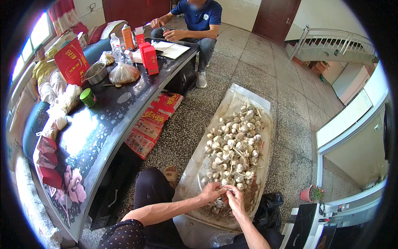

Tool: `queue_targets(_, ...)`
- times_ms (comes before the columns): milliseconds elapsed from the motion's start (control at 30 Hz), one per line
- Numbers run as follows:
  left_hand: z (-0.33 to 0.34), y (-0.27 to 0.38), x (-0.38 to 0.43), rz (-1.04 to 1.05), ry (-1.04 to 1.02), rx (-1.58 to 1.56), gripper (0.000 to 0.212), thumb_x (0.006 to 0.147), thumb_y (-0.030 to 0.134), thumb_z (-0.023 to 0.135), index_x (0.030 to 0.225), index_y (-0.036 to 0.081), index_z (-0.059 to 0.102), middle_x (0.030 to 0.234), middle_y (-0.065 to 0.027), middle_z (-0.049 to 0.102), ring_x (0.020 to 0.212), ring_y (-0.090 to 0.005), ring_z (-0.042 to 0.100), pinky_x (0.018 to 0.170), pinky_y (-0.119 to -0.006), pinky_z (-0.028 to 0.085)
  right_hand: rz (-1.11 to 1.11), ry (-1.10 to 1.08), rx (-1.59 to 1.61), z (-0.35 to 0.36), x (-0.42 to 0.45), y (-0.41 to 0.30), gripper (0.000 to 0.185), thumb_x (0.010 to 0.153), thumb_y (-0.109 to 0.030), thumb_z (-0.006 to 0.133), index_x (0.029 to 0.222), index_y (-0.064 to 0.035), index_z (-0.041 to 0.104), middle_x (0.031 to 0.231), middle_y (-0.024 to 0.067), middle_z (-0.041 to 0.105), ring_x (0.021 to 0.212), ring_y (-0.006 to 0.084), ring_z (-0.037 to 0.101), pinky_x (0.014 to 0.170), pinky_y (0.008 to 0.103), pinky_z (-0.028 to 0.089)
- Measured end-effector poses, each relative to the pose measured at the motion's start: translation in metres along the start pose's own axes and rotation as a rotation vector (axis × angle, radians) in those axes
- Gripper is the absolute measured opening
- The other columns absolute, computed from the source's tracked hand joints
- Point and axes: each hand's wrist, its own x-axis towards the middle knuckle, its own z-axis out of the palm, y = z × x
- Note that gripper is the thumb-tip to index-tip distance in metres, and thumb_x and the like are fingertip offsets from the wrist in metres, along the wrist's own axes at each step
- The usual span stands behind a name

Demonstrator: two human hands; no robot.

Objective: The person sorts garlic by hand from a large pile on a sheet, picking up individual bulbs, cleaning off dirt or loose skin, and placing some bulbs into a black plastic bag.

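Observation:
My left hand (pixel 214 192) and my right hand (pixel 235 199) meet at the fingertips over the near end of a garlic heap. The fingers are bent in a pinch, and whatever lies between them is too small and hidden to make out. Many dry garlic bulbs (pixel 231 143), some with stalks and roots, lie on a pale, dirt-stained plastic sheet (pixel 194 174) stretched away from me. Below my hands, loose skins and small pale pieces (pixel 217 207) are scattered on brown dirt.
A long black table (pixel 105 127) at left holds red boxes (pixel 151 60), a spray can (pixel 127 36), a metal pot (pixel 95 73) and a green tin (pixel 88 97). One person (pixel 197 25) sits beyond; another (pixel 51 74) reclines on the sofa. A black plastic bag (pixel 270 210) lies right.

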Motion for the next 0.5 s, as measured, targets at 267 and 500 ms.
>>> queue_targets(267, 0.010, 0.002, -0.003, 0.005, -0.061, -0.236, 0.035, 0.095, 0.037, 0.052, 0.089, 0.004, 0.061, 0.069, 0.0033, 0.053, 0.060, -0.0061, 0.041, 0.050, -0.026, 0.034, -0.076, 0.067, 0.205, 0.007, -0.002, 0.002, 0.021, 0.096, -0.022, 0.051, 0.103, -0.0040, 0.061, 0.068, -0.0028, 0.052, 0.052, 0.0043, 0.042, 0.046, 0.0194, 0.036)
queue_targets(500, 0.012, -0.005, 0.000, 0.163, -0.081, -0.062, 0.045, 0.097, 0.043, 0.045, 0.108, 0.002, 0.060, 0.070, 0.0039, 0.053, 0.058, -0.0053, 0.041, 0.049, -0.023, 0.034, -0.288, 0.165, -0.025, 0.009, 0.003, 0.014, 0.022, 0.095, -0.017, 0.046, 0.102, 0.0003, 0.059, 0.078, 0.0048, 0.059, 0.070, 0.0158, 0.055, 0.063, 0.0306, 0.045)
